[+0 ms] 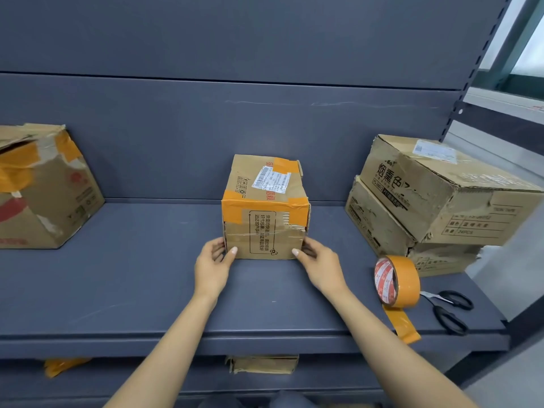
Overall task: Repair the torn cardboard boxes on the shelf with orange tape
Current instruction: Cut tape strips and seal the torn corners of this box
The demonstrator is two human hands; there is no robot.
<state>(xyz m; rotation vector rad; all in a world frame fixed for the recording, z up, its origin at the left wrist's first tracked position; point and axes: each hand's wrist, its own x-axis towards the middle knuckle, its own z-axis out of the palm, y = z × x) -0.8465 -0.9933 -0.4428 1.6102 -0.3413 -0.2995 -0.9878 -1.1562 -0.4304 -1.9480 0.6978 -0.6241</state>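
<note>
A small cardboard box (265, 210) stands in the middle of the grey shelf (132, 290), with orange tape across its top front edge and a torn patch on its front right. My left hand (213, 267) grips the box's lower left corner, thumb on the front face. My right hand (319, 265) grips the lower right corner the same way. A roll of orange tape (397, 281) stands on edge to the right, with a loose strip (403, 325) trailing over the shelf's front edge.
Black scissors (452, 310) lie at the shelf's right end. Two worn boxes (441, 195) are stacked at the back right. A larger box (44, 187) patched with orange tape sits at the left. Another box (263, 363) shows on the shelf below.
</note>
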